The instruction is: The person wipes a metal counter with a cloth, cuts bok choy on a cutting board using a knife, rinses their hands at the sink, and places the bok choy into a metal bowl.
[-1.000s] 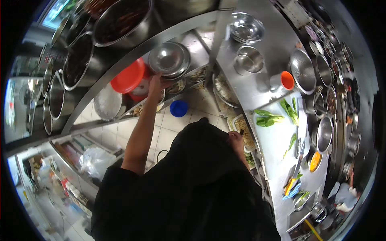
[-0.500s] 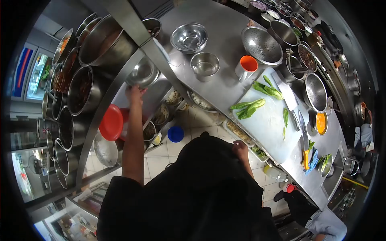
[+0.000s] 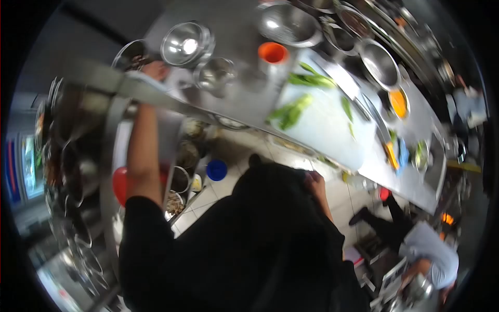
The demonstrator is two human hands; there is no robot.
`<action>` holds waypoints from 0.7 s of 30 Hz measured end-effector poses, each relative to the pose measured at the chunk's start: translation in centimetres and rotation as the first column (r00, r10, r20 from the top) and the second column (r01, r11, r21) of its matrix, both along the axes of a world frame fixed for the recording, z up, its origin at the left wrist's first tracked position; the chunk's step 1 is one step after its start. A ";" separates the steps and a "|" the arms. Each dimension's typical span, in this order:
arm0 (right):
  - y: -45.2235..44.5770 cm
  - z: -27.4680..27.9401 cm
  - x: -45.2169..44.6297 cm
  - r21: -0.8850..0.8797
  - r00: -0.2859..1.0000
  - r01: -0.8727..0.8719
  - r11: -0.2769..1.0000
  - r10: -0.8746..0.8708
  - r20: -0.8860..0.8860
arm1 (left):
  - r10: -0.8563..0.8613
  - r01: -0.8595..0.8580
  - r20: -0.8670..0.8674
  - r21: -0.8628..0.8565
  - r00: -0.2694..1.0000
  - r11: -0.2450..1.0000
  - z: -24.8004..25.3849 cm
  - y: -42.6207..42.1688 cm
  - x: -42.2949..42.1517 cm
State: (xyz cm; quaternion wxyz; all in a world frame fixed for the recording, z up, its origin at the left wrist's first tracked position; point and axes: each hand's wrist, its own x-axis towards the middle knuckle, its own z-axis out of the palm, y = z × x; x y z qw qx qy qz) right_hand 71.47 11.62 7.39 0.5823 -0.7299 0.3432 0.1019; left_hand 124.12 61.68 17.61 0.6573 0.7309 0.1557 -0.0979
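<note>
My left hand (image 3: 155, 69) is stretched out to the far left of the steel counter, beside a metal pot (image 3: 130, 56) with dark contents. It is blurred and partly behind the shelf's metal frame, so its fingers cannot be made out. Just below it is a white edge (image 3: 146, 80) of something unclear. Stacked steel bowls (image 3: 184, 46) and a smaller steel pot (image 3: 214, 73) stand to its right. My right hand (image 3: 315, 184) is close to my body, below the counter edge. Its fingers are curled; whatever they hold, if anything, is hidden.
A white cutting board (image 3: 325, 125) carries leafy greens (image 3: 291, 112) and a cleaver (image 3: 340, 78). An orange-rimmed mug (image 3: 273, 53) and a colander (image 3: 290, 26) stand behind. A yellow-handled knife (image 3: 390, 151) lies to the right. Another person (image 3: 429, 249) bends at lower right.
My left hand has left the round metal vessel on the lower shelf and moved up to the counter's far left. My view has turned and blurred. My right hand stays near my body.
</note>
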 end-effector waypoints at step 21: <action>-20.9 8.9 14.3 -0.870 0.654 -0.280 0.405 0.744 0.136 | -0.363 0.225 0.356 0.373 0.861 0.900 3.4 -34.2 -35.0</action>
